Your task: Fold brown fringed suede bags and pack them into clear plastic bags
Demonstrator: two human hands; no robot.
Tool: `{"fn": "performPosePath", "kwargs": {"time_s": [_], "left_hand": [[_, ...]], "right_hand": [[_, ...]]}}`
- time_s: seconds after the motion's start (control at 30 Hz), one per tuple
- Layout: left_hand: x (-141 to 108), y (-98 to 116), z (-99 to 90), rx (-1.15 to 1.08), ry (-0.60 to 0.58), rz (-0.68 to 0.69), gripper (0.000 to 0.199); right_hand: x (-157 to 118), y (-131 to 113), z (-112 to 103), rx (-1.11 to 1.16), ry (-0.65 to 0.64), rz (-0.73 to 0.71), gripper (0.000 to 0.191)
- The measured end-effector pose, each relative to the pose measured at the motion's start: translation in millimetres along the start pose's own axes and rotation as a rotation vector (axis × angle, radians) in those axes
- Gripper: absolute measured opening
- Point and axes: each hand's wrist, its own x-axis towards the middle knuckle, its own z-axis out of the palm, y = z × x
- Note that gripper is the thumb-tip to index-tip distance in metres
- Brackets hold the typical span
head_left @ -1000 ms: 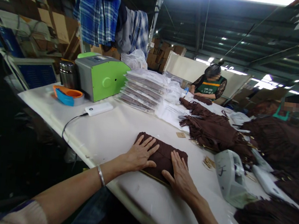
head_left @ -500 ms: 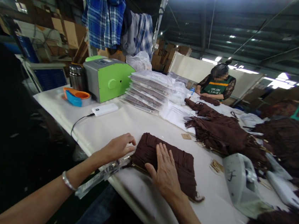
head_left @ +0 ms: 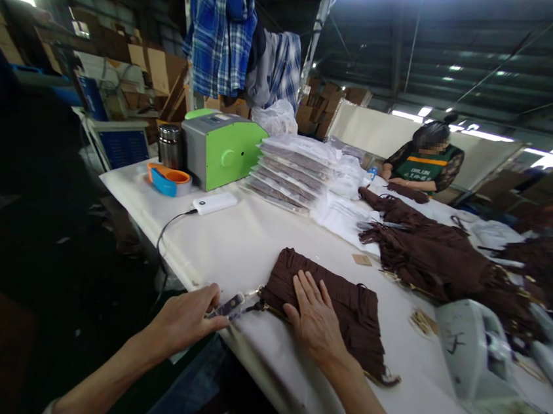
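A dark brown pleated pouch [head_left: 353, 301] with a zipper along its near edge lies flat on the white table. Pressed flat on its top is my right hand [head_left: 317, 313], fingers stretched out. At the pouch's left corner a metal clip joins it to a dark wrist strap [head_left: 233, 304], which seems partly wrapped in clear plastic. My left hand [head_left: 188, 316] has its fingers closed around the strap just off the table's front edge. Part of the strap is hidden within that hand.
A green and grey machine [head_left: 223, 152], a steel flask [head_left: 170, 146], tape [head_left: 169, 180] and a white power bank [head_left: 214, 203] stand at the back left. Bagged goods [head_left: 293, 169] are stacked behind. More brown bags [head_left: 429, 256] and a dispenser [head_left: 472, 359] lie right. A co-worker [head_left: 424, 160] sits across.
My left hand has gone from half open beside the pouch's corner to closed on the strap, lower and nearer to me. My right hand stays flat on the pouch. The view has shifted.
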Motion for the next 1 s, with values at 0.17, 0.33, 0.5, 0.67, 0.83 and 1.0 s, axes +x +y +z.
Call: {"fn": "performPosePath", "kwargs": {"time_s": [0.17,0.33,0.5,0.67,0.83,1.0], "left_hand": [[-4,-15,21.2,-0.330,-0.059,0.028,0.036],[-8,-16,29.5,-0.573,-0.003,0.056,0.040],[-17,-1,44.6,-0.605,-0.056,0.097,0.033],[-23,18,67.5,-0.777,-0.057,0.131,0.031],[-22,43,83.8,-1.178,-0.282,0.004,0.049],[-23,78,82.7,-1.495,-0.378,-0.122,0.050]], "right_hand": [[2,-50,-16,0.126,0.078,-0.069,0.034],[10,-102,-16,0.142,-0.084,-0.045,0.018],[1,-99,-12,0.121,-0.084,0.035,0.016],[-11,-94,-16,0.062,-0.072,0.092,0.008],[-15,-71,-20,-0.036,-0.033,0.052,0.023],[-17,-45,-19,0.160,-0.018,0.031,0.022]]}}
